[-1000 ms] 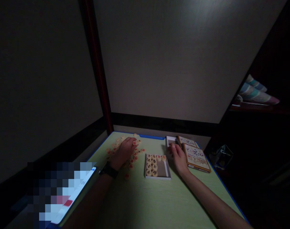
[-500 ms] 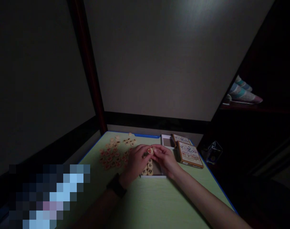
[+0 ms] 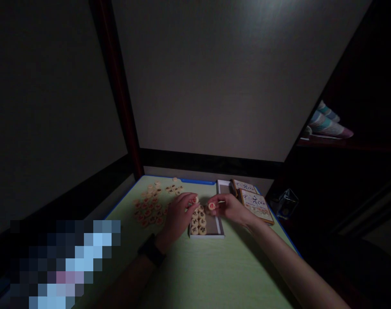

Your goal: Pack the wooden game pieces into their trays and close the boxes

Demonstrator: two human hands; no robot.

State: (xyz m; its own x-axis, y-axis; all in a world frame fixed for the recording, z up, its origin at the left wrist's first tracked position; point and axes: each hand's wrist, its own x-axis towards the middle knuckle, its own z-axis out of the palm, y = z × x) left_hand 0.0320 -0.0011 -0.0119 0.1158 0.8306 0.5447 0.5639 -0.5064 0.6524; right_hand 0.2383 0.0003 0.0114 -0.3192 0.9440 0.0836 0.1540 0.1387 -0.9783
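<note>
Between the thumb and fingers of my left hand (image 3: 180, 214) is a red-marked xiangqi piece (image 3: 194, 200), above the left side of an open box tray (image 3: 215, 236). My right hand (image 3: 229, 208) pinches another round piece with a red character (image 3: 211, 206) over the tray's right side. Inside the tray, black-marked pieces (image 3: 202, 222) lie in two columns along the left; the tray's far end is partly hidden by my hands. Left of my left hand, many red-marked pieces (image 3: 150, 210) lie loose on the green table (image 3: 195, 270).
A few black-marked pieces (image 3: 174, 189) lie farther back. At the back right are a second white tray (image 3: 220, 187) and two patterned box lids (image 3: 256, 205), one partly behind the other. A wall panel (image 3: 215, 94) rises behind the table.
My hands have moved apart from where they met over the tray. Each now shows a red-marked piece, and more of the black-marked columns is visible.
</note>
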